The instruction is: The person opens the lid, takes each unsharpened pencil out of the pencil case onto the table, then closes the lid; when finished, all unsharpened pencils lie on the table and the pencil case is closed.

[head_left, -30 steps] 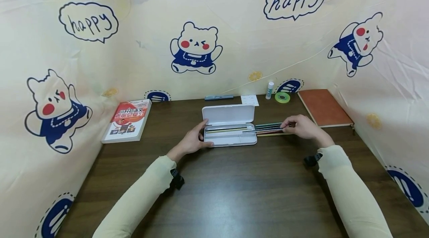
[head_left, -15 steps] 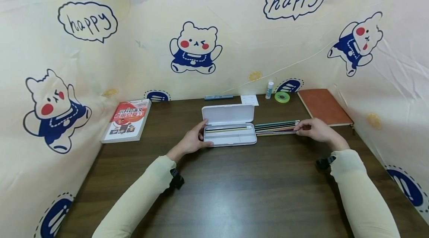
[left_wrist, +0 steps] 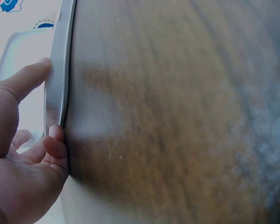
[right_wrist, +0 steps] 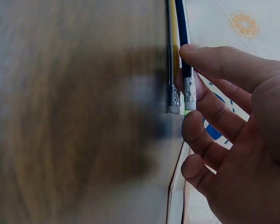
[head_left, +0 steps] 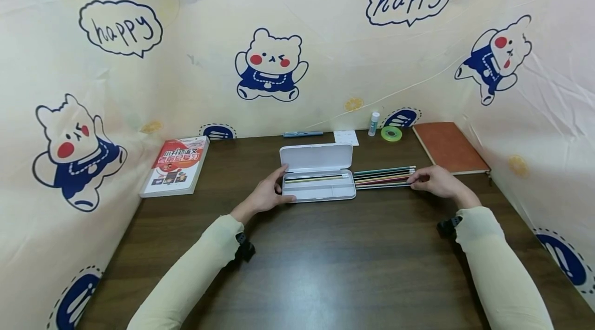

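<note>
A white pencil case lies on the table with its lid raised at the back. Inside its rear compartment are a few slim pencils. My left hand grips the case's left end; in the left wrist view the thumb presses along its side. Several pencils in different colours lie side by side just right of the case, eraser ends to the right. At those ends is my right hand, which pinches a dark blue pencil near its metal band and white eraser.
A red and white book lies at the back left, a brown notebook at the back right. Along the back edge are a blue pen, a white paper, a glue stick and a green tape roll.
My right hand has drawn back to the right, from holding pencils at the case's right edge to the eraser ends of the pencils on the table. My left hand stays on the case.
</note>
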### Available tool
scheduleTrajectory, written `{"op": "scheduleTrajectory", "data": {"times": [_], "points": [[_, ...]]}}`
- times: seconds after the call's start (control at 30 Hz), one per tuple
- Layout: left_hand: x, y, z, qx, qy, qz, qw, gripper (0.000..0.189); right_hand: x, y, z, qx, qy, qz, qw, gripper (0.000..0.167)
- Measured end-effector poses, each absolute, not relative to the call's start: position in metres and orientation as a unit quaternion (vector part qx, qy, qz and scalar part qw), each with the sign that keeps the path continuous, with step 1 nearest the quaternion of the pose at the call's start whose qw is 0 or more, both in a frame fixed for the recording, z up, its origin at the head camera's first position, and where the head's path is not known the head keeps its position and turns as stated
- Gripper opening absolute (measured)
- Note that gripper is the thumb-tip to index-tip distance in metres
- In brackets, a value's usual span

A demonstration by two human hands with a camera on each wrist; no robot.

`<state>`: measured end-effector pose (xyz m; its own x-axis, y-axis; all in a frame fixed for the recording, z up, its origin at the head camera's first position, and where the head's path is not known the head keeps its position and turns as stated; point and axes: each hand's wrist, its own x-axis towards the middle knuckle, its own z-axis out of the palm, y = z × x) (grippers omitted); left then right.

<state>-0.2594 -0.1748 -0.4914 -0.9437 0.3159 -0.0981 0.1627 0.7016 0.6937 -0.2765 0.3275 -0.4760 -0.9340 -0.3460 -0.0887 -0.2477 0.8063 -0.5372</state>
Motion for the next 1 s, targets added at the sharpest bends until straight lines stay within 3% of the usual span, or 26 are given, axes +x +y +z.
{"op": "scheduleTrajectory", "data": {"times": [0.57, 1.0], "points": [[-0.260, -0.174, -0.492, 0.129, 0.917, 0.362, 0.102, 0.100, -0.285, 0.317, -0.479, -0.146, 0.952, -0.257, 0.076, 0.011], [-0.260, -0.175, -0.494, 0.122, 0.917, 0.364, 0.107, 0.099, -0.288, 0.287, -0.460, -0.164, 0.936, -0.301, 0.083, 0.017]]}}
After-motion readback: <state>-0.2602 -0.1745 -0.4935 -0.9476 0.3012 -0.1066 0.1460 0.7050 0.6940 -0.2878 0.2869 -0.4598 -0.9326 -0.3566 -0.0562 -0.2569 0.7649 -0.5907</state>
